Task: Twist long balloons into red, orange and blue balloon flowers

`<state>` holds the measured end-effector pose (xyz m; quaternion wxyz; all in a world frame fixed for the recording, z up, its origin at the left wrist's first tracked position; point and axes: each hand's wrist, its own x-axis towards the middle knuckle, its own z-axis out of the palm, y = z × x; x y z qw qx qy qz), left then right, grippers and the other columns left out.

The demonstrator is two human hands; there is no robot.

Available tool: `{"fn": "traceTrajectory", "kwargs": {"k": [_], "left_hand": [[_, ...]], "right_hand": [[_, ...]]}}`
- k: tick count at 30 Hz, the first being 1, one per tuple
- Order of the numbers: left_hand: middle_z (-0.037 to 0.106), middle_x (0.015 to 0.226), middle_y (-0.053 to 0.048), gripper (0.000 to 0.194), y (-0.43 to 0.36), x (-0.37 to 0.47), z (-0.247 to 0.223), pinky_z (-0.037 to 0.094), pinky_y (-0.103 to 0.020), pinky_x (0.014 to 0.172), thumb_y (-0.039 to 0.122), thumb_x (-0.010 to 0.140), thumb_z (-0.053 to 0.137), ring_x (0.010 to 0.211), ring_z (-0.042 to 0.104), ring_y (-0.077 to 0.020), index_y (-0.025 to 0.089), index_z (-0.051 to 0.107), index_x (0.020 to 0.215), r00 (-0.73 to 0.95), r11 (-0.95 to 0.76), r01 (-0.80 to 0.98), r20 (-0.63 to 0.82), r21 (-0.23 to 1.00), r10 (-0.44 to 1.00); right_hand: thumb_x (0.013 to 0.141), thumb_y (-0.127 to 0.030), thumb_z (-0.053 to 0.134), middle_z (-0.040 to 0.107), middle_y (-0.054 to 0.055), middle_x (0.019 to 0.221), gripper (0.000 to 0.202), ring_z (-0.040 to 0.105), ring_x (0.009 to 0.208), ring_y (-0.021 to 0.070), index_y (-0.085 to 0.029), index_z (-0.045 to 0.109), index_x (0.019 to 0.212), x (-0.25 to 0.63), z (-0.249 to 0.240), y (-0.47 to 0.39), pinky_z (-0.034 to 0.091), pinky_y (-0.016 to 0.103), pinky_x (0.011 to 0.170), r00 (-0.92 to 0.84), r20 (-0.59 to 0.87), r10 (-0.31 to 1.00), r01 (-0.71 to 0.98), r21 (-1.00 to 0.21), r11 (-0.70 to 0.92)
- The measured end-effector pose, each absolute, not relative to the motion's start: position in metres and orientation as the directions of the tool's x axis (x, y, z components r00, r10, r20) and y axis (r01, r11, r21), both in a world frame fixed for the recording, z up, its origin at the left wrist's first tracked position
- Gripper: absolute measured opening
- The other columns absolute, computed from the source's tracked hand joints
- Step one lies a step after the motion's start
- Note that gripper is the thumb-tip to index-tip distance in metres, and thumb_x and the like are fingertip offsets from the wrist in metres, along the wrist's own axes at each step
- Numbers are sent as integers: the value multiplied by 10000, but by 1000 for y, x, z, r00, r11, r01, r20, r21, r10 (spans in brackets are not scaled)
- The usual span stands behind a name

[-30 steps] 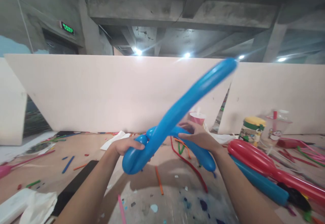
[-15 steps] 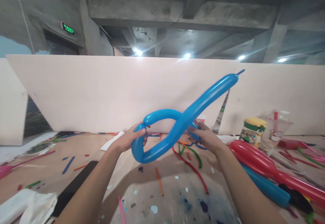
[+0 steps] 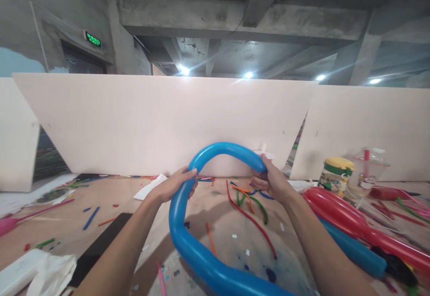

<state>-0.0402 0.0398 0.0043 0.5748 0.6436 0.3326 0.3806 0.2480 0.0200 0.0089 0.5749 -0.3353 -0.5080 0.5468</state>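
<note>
A long blue modelling balloon (image 3: 181, 229) arches between my hands and runs down past the bottom of the view. My left hand (image 3: 179, 184) is closed round it at the left, thumb on top. At the arch's right end, my right hand (image 3: 270, 177) grips the balloon, its fingers curled and partly hidden. Below the arch lie a thin red uninflated balloon (image 3: 253, 220) and a green one (image 3: 260, 208) on the table (image 3: 235, 260).
Inflated red (image 3: 336, 206) and blue balloons (image 3: 356, 242) lie at the right. Behind them stand a yellow-lidded tub (image 3: 336, 173) and a clear plastic cup (image 3: 369, 173). At the left are a black flat object (image 3: 101, 246) and white tissue (image 3: 55, 273). A pale board (image 3: 161, 121) stands behind.
The balloon's long free end has swung from the upper right down toward me, out of view at the bottom. The crossed loop has opened into one arch. Both hands stay in nearly the same places.
</note>
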Motion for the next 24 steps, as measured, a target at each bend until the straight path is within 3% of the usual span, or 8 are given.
{"fn": "traceTrajectory", "kwargs": {"k": [4, 7, 10, 14, 16, 20, 24], "left_hand": [[529, 655, 4, 390, 30, -24, 9, 445, -253, 457, 561, 830, 456, 503, 536, -131, 173, 454, 875, 397, -304, 44, 263, 952, 879], [540, 668, 5, 405, 26, -13, 6, 448, -258, 453, 570, 835, 435, 488, 535, -129, 175, 446, 920, 379, -328, -14, 309, 945, 872], [544, 655, 11, 445, 26, -2, 1, 449, -266, 428, 609, 828, 402, 469, 543, -141, 188, 421, 972, 289, -331, -16, 321, 944, 902], [544, 651, 25, 454, 29, 3, 4, 465, -282, 411, 618, 825, 387, 452, 564, -155, 212, 340, 1022, 1, -302, -43, 302, 952, 953], [563, 717, 17, 437, 29, 2, 8, 476, -279, 419, 578, 820, 443, 460, 567, -140, 223, 324, 1047, -83, -339, -56, 334, 939, 939], [560, 658, 6, 376, 19, 7, 10, 484, -276, 442, 545, 824, 457, 513, 589, -162, 193, 464, 955, 93, -421, 77, 414, 904, 906], [584, 622, -12, 334, 5, 20, 3, 479, -279, 477, 449, 844, 428, 543, 587, -175, 171, 542, 991, 342, -332, -33, 323, 943, 882]], "right_hand": [[783, -488, 582, 475, -31, 633, 308, 416, 454, 77, -204, 465, 774, 233, 20, 12, 316, 191, 383, -114, 267, 957, -500, -848, 178], [749, -585, 598, 401, -62, 557, 423, 332, 391, 47, -199, 434, 699, 216, 21, 7, 278, 169, 342, -123, 257, 959, -580, -803, 141], [710, -597, 638, 347, -101, 512, 455, 225, 333, 25, -214, 392, 714, 196, 14, 5, 177, 150, 304, -156, 233, 960, -546, -830, 112], [725, -531, 660, 474, -101, 587, 478, 371, 362, 45, -299, 372, 1028, 171, 5, 1, 226, 131, 339, -116, 324, 939, -470, -851, 236], [739, -535, 644, 505, -95, 600, 512, 404, 368, 57, -309, 334, 1078, 163, 3, -1, 250, 138, 340, -80, 359, 930, -421, -857, 295], [773, -478, 630, 497, -103, 600, 447, 364, 346, 41, -287, 347, 1063, 154, -3, -6, 255, 148, 330, -42, 464, 885, -304, -850, 431], [794, -387, 631, 554, -59, 717, 367, 480, 443, 69, -271, 403, 1057, 147, -10, -12, 405, 191, 389, 19, 593, 805, -94, -801, 592]]}}
